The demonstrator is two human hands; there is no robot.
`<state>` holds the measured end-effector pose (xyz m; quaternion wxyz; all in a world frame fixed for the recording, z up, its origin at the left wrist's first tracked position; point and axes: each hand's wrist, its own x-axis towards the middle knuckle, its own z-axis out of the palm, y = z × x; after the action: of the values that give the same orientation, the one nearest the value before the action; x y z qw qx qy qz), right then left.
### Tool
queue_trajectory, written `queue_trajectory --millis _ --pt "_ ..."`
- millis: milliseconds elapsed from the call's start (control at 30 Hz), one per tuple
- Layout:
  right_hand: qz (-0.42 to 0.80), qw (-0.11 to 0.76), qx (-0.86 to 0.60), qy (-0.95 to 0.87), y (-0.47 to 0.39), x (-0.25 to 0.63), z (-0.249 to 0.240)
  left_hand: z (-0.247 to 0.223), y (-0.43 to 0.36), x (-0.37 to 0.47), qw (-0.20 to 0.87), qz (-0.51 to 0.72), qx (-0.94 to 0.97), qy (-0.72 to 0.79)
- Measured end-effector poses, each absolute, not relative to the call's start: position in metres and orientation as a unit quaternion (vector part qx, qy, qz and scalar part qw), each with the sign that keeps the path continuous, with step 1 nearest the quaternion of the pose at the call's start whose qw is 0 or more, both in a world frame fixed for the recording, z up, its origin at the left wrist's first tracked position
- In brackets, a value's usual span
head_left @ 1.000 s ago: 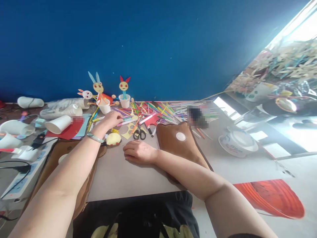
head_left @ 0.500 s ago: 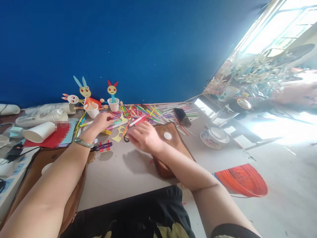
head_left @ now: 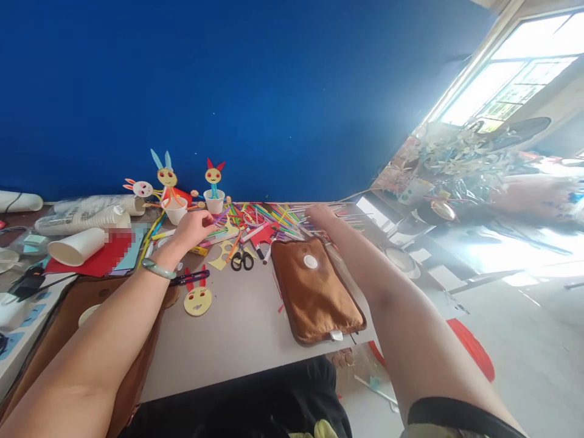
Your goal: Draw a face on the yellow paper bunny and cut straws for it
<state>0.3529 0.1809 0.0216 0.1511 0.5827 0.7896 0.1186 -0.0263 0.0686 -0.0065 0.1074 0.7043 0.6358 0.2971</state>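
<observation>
My left hand (head_left: 197,230), with a jade-coloured bangle on its wrist, is closed in a pinch on a thin purple stick (head_left: 222,216) at the left side of a pile of coloured sticks (head_left: 285,222). My right hand (head_left: 320,215) reaches to the pile's far right end; its fingertips are hidden. Black-handled scissors (head_left: 242,260) and a marker (head_left: 261,252) lie between my hands. Near my left wrist lies a round yellow rabbit face (head_left: 198,301) with red ears, and a dark purple pen-like tool (head_left: 189,277) crosses the ears.
Rabbit figures stand in white paper cups (head_left: 214,202) along the blue wall (head_left: 274,91). A brown hot-water bag (head_left: 314,298) lies at the right, another (head_left: 100,304) under my left arm. Stacked paper cups (head_left: 86,222), red paper (head_left: 109,255) and a power strip (head_left: 31,328) are left. A bowl (head_left: 404,260) sits right.
My right hand has moved right and away from me, from above the scissors to the far end of the sticks. The scissors and brown bag are uncovered. My left hand stays at the pile.
</observation>
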Motion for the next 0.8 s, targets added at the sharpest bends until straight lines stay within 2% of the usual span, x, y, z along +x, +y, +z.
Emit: queue_trajectory --millis 100,233,333,433,633,667,733,800 --pt "0.118 0.185 0.556 0.801 0.185 0.35 0.005 -0.007 0.069 -0.026 0.109 0.309 0.709 0.624" --pt "0.121 0.189 0.537 0.813 0.189 0.342 -0.007 -0.005 0.067 -0.024 0.117 0.317 0.707 0.621" --pt "0.12 0.165 0.538 0.818 0.19 0.342 -0.005 -0.003 0.066 -0.024 0.121 0.322 0.706 0.618" --pt "0.126 0.1 0.553 0.817 0.188 0.347 0.012 -0.004 0.067 -0.025 0.118 0.334 0.707 0.612" --pt "0.143 -0.129 0.582 0.79 0.182 0.355 0.072 -0.006 0.07 -0.027 0.136 0.369 0.699 0.598" --pt "0.107 -0.209 0.584 0.777 0.181 0.354 0.081 -0.005 0.07 -0.026 0.141 0.373 0.697 0.596" --pt "-0.051 -0.424 0.549 0.718 0.175 0.348 0.094 -0.005 0.07 -0.026 0.151 0.381 0.692 0.594" --pt "-0.218 -0.564 0.473 0.641 0.166 0.336 0.1 -0.004 0.07 -0.025 0.164 0.391 0.687 0.59"
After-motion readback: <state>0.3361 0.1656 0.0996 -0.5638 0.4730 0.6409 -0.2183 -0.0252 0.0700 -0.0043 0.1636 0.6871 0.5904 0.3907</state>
